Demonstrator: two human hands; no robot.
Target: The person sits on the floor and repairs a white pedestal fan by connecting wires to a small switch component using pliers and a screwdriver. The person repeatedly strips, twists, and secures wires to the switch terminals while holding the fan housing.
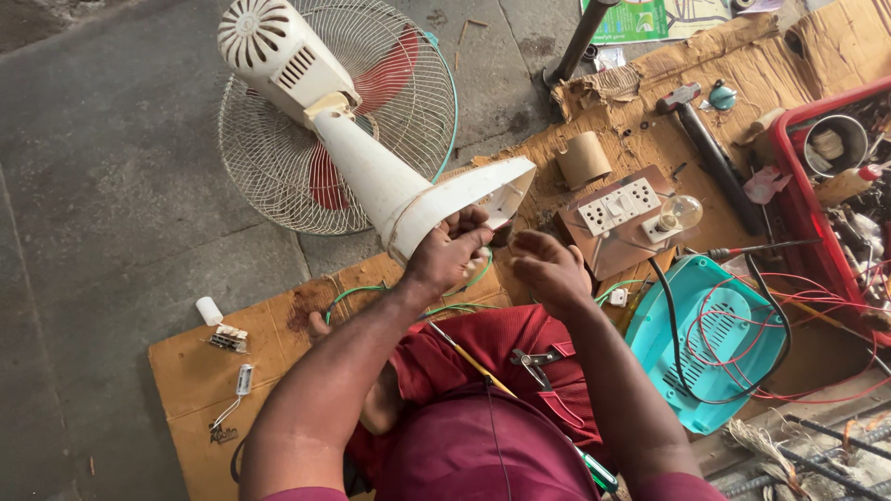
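Both hands (497, 260) meet at the fan's white neck (436, 199), just above.

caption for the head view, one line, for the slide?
Left hand grips the open base of a white fan lying on cardboard; right hand beside it, near a switchboard.

place: floor-level repair workshop | signs: hammer (707, 139), switchboard with bulb (624, 215), red crate of parts (840, 186), opened fan (334, 111)
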